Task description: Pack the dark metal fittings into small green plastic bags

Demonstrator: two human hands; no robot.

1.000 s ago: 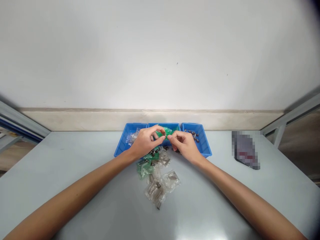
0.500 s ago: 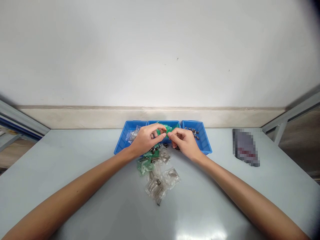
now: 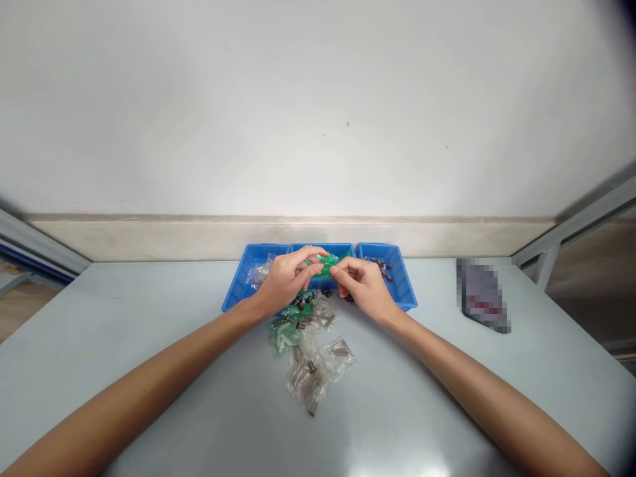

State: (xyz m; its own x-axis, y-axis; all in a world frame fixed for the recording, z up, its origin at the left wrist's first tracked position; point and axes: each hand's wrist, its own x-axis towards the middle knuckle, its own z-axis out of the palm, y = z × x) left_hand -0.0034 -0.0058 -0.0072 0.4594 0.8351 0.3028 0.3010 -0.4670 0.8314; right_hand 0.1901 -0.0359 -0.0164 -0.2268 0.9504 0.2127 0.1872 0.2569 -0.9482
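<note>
Over the middle blue bin [image 3: 322, 249], my left hand [image 3: 288, 277] and my right hand [image 3: 366, 283] meet with thumbs and fingers pinched. A small green plastic bag [image 3: 326, 264] is stretched between their fingertips; its contents are too small to make out. Just below my hands lies a loose pile of transparent bags [image 3: 308, 379] with metal pieces, green bags [image 3: 285, 336] and small dark fasteners [image 3: 301, 303]. Part of the pile is hidden behind my left hand.
The left blue bin [image 3: 240, 286] holds transparent packets [image 3: 259, 271]. In the right blue bin [image 3: 405, 291] lie several small brown-and-metal fasteners [image 3: 385, 268]. A blurred-out grey object [image 3: 481, 295] rests on the table [image 3: 199, 397] at right. The wall [image 3: 298, 119] stands behind.
The green bag now shows more fully between my fingertips. My hands stay nearly in place, and the whole view has shifted slightly.
</note>
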